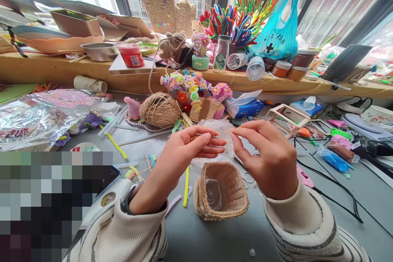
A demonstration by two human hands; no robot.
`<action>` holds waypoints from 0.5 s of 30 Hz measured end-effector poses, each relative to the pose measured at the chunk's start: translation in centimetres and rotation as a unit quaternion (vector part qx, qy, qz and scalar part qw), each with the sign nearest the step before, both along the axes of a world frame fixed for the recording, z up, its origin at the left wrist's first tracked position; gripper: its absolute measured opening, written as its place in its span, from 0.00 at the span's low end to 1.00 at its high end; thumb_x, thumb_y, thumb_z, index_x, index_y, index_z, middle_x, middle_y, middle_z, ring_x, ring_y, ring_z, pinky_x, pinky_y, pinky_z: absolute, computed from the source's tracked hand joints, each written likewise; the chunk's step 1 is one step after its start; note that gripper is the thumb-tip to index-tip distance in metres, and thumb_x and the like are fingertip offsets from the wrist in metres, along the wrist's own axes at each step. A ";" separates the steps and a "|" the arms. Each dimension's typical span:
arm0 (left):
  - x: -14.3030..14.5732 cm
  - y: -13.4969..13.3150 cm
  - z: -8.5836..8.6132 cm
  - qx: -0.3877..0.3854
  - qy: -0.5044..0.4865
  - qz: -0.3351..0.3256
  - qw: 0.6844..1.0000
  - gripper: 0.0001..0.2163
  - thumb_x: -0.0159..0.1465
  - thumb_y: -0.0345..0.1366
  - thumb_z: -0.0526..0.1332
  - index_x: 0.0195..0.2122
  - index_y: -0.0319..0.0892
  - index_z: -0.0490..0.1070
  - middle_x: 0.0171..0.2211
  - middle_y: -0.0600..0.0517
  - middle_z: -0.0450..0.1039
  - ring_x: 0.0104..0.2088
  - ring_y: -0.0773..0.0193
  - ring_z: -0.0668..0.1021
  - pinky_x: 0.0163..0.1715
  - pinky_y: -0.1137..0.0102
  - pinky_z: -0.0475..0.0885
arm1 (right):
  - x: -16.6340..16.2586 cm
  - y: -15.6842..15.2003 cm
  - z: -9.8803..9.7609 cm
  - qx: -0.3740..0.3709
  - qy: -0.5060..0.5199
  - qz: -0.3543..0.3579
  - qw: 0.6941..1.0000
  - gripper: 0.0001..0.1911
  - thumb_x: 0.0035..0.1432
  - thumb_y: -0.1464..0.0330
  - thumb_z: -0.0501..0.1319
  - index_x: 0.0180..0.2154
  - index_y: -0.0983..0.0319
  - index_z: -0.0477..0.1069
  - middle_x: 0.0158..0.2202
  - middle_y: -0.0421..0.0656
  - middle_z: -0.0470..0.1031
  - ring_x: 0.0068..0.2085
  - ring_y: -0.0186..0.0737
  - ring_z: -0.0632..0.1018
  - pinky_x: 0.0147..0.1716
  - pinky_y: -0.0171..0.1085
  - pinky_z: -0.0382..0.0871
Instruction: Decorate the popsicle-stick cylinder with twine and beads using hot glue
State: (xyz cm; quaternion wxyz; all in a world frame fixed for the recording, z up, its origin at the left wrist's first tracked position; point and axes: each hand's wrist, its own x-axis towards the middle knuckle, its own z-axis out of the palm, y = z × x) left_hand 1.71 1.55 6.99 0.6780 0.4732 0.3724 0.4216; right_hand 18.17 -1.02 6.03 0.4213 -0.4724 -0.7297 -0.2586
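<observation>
Rough fibre basket (pixel 222 214), smooth metal bowl (pixel 100 54)

turquoise plastic bag (pixel 281 28): black cross sign; chinese characters, 房 legible. glass bottle (pixel 221 55), left of bag: green label, lettering too small. red jar (pixel 130 55), farther left: barcode, digits illegible.

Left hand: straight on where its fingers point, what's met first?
Probably the right hand, near its fingertips, across a narrow gap; one view leaves depth unclear, so it might pass by.
</observation>
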 end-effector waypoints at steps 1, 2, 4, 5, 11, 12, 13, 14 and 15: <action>0.0 -0.1 0.0 0.001 -0.001 0.002 1.000 0.06 0.56 0.35 0.64 0.32 0.38 0.74 0.30 0.48 0.81 0.30 0.62 0.81 0.32 0.71 0.75 | 0.1 0.0 0.0 -0.002 0.003 0.000 1.000 0.04 0.52 0.74 0.61 0.31 0.66 0.75 0.29 0.45 0.75 0.32 0.38 0.75 0.33 0.37 0.70; 0.0 -0.1 0.1 0.002 -0.002 0.003 1.000 0.05 0.57 0.35 0.63 0.32 0.38 0.74 0.30 0.48 0.81 0.30 0.63 0.81 0.33 0.71 0.75 | 0.1 0.0 0.0 -0.003 0.006 -0.001 1.000 0.04 0.52 0.74 0.61 0.31 0.66 0.75 0.29 0.45 0.75 0.31 0.38 0.75 0.33 0.37 0.70; 0.0 -0.2 0.1 0.008 -0.004 0.005 1.000 0.05 0.57 0.34 0.63 0.31 0.38 0.74 0.30 0.48 0.81 0.30 0.63 0.81 0.33 0.72 0.75 | 0.3 0.0 0.1 -0.004 0.011 -0.006 1.000 0.04 0.52 0.74 0.61 0.31 0.65 0.75 0.29 0.45 0.75 0.31 0.37 0.74 0.31 0.36 0.70; 0.0 -0.3 0.1 0.011 -0.006 0.004 1.000 0.05 0.57 0.35 0.63 0.31 0.38 0.74 0.30 0.49 0.81 0.30 0.63 0.81 0.33 0.72 0.75 | 0.3 0.0 0.1 -0.003 0.013 -0.009 1.000 0.04 0.51 0.74 0.61 0.31 0.65 0.75 0.29 0.45 0.75 0.30 0.36 0.74 0.30 0.36 0.69; -0.6 -0.4 0.3 0.048 -0.010 -0.035 0.998 0.05 0.59 0.35 0.61 0.29 0.40 0.72 0.29 0.52 0.81 0.31 0.66 0.81 0.34 0.74 0.74 | 1.1 0.4 0.2 -0.009 0.027 -0.016 0.999 0.04 0.51 0.74 0.61 0.31 0.66 0.75 0.29 0.45 0.75 0.29 0.35 0.73 0.23 0.33 0.66; -0.8 -0.4 0.5 0.058 -0.012 -0.034 0.998 0.05 0.59 0.35 0.61 0.28 0.41 0.72 0.29 0.53 0.81 0.31 0.67 0.80 0.34 0.75 0.74 | 1.2 0.5 0.2 -0.009 0.029 -0.019 0.999 0.04 0.51 0.74 0.61 0.31 0.66 0.75 0.29 0.45 0.75 0.29 0.35 0.73 0.23 0.33 0.65; -1.1 -0.4 0.8 0.068 -0.014 -0.029 0.997 0.05 0.59 0.34 0.60 0.28 0.41 0.72 0.28 0.54 0.80 0.31 0.68 0.80 0.33 0.76 0.74 | 1.4 0.5 0.2 -0.009 0.030 -0.024 0.999 0.04 0.51 0.74 0.61 0.31 0.66 0.75 0.29 0.45 0.75 0.29 0.35 0.72 0.23 0.33 0.65; -1.3 -0.4 1.1 0.079 -0.013 -0.019 0.997 0.05 0.59 0.34 0.59 0.27 0.41 0.72 0.27 0.55 0.80 0.30 0.68 0.80 0.33 0.76 0.74 | 1.5 0.6 0.2 -0.009 0.031 -0.028 0.999 0.04 0.51 0.74 0.61 0.31 0.66 0.75 0.29 0.45 0.75 0.28 0.35 0.72 0.23 0.34 0.65; -1.6 -0.3 1.3 0.092 -0.002 -0.003 0.996 0.06 0.59 0.34 0.58 0.26 0.41 0.72 0.27 0.55 0.79 0.30 0.68 0.79 0.33 0.76 0.73 | 1.6 0.7 0.2 -0.011 0.033 -0.032 0.999 0.04 0.51 0.73 0.61 0.31 0.66 0.75 0.29 0.45 0.75 0.27 0.34 0.72 0.23 0.34 0.65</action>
